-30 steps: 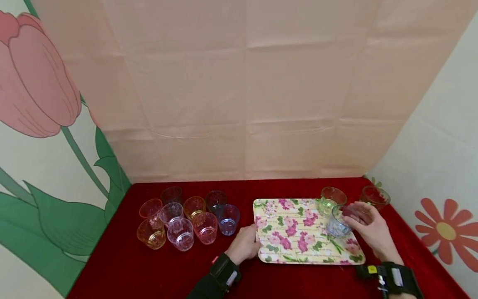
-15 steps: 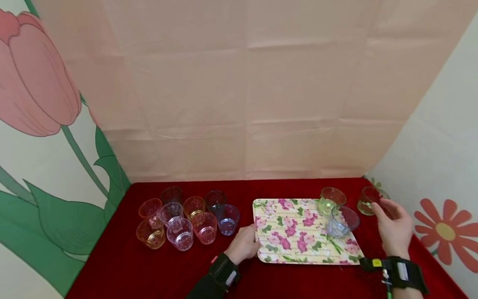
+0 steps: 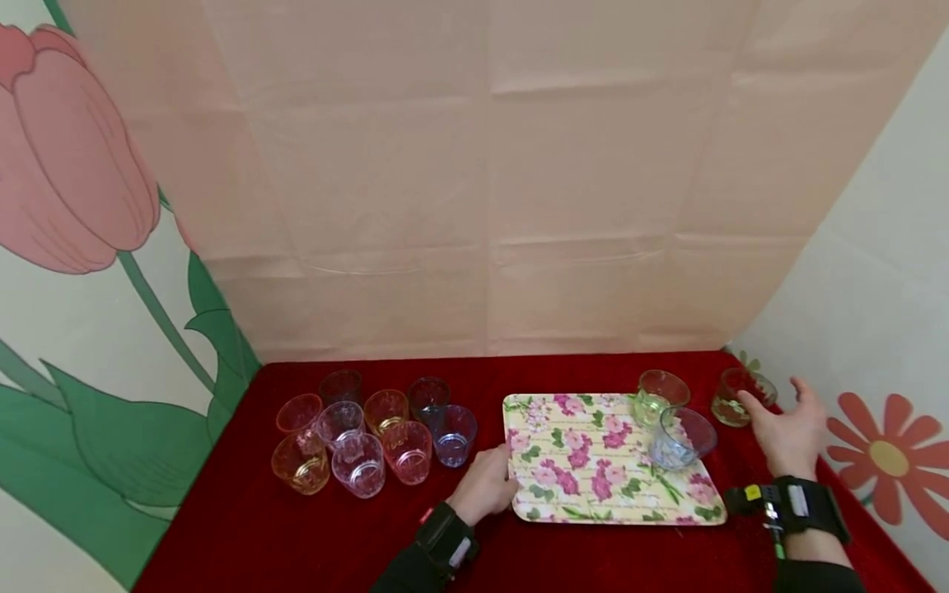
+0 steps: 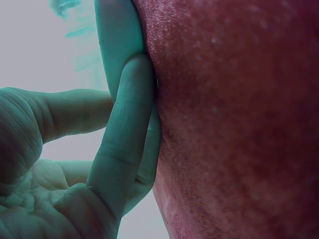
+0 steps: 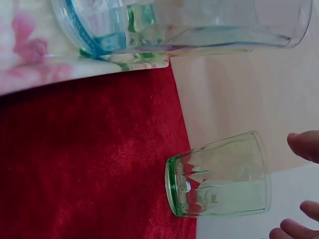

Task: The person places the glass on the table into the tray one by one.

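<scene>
Worktop: Because soft red cloth covers the worktop (image 3: 593, 560) beneath both hands, a straight lift should serve a glass better than a drag over the pile.
Flowered tray: the tray (image 3: 578, 461) lies between the two hands, its near-left edge at the left hand's fingers; it would do well to stay level while glasses stand on it.
Coloured glasses: a cluster of nine glasses (image 3: 385, 424) stands to the left of the left hand, beyond its wrist.
Left hand: the left hand (image 3: 485, 486) pinches the tray's edge; a light, steady hold there should stop it sliding or tipping.
Right hand: the right hand (image 3: 787, 432) grasps nothing, thumb and fingers parted, fingertips seemingly just off a glass rim.
Bluish glass: the bluish glass (image 3: 682, 441) stands on the tray, left of the right hand, so the wrist is best kept wide of it.
Green glasses: one pale green glass (image 3: 660, 399) stands on the tray behind the bluish one; the other green glass (image 5: 219, 179) stands on the cloth, just ahead of the right hand, and is best gripped evenly by opposite sides and raised upright.
</scene>
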The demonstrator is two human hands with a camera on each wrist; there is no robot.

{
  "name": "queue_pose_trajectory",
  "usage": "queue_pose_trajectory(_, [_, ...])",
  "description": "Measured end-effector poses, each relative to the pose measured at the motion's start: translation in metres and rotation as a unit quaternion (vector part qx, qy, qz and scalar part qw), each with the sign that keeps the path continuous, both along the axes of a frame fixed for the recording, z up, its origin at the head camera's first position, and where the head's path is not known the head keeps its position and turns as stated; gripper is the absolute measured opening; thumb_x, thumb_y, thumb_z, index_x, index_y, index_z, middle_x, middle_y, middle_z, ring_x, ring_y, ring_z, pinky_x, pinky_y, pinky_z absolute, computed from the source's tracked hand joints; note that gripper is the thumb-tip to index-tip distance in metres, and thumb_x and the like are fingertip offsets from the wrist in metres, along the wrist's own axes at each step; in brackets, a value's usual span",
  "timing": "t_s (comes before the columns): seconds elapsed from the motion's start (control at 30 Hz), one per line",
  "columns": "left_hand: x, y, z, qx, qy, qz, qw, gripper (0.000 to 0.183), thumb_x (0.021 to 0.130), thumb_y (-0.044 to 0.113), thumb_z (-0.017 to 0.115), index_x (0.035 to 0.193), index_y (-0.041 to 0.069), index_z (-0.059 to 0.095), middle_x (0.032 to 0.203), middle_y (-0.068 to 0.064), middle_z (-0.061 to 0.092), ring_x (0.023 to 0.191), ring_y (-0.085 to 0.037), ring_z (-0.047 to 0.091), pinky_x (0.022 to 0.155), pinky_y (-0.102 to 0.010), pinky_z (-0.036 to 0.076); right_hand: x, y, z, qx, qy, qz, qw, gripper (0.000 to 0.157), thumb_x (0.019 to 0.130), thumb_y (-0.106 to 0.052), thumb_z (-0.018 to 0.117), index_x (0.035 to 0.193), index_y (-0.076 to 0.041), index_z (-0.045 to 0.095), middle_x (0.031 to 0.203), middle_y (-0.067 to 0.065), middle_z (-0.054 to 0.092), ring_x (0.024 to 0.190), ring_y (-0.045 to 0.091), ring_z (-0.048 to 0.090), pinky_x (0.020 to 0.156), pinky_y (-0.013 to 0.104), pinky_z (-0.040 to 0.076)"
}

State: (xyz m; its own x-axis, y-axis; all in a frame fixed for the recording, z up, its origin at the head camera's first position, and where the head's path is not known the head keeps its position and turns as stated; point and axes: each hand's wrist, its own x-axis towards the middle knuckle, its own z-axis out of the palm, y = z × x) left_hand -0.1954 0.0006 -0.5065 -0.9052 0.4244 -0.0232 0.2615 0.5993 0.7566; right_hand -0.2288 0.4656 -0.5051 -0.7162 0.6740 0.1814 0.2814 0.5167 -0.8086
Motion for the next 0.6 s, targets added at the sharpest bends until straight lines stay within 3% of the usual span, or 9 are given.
queue_pose_trajectory(0.3, [-0.001,-0.001,-0.005,0.006,0.007,-0.002,1.0000,0.047,0.087,-0.006,0.066,0.132,0.004,0.061,0.094,-0.004,0.064,0.063,-0.009,0.052,0.053,-0.023,0.044,-0.012,0.006,0.000,-0.031,-0.035,0.035,0.998,0.107,0.093,-0.049,0.069,0.161,0.000,0.002,0.163,0.033,0.014,0.147,0.053,0.020,0.114,0.066,0.026])
queue_pose_trajectory(0.43, [-0.001,0.000,-0.008,0.004,0.018,-0.001,0.9998,0.043,0.086,-0.006,0.067,0.128,0.003,0.063,0.092,-0.004,0.064,0.065,-0.009,0.053,0.054,-0.023,0.045,-0.018,0.011,-0.003,-0.031,-0.071,0.062,0.995,0.110,0.093,-0.053,0.068,0.159,0.005,0.002,0.160,0.038,0.015,0.143,0.057,0.023,0.110,0.068,0.029])
queue_pose_trajectory(0.6, [-0.003,0.000,-0.008,-0.005,0.022,0.001,0.9997,0.046,0.085,-0.006,0.069,0.129,0.005,0.063,0.099,-0.004,0.067,0.072,-0.010,0.055,0.060,-0.024,0.046,-0.024,0.015,-0.008,-0.020,-0.094,0.067,0.993,0.111,0.091,-0.055,0.068,0.158,0.008,0.006,0.157,0.040,0.020,0.138,0.059,0.029,0.107,0.068,0.034])
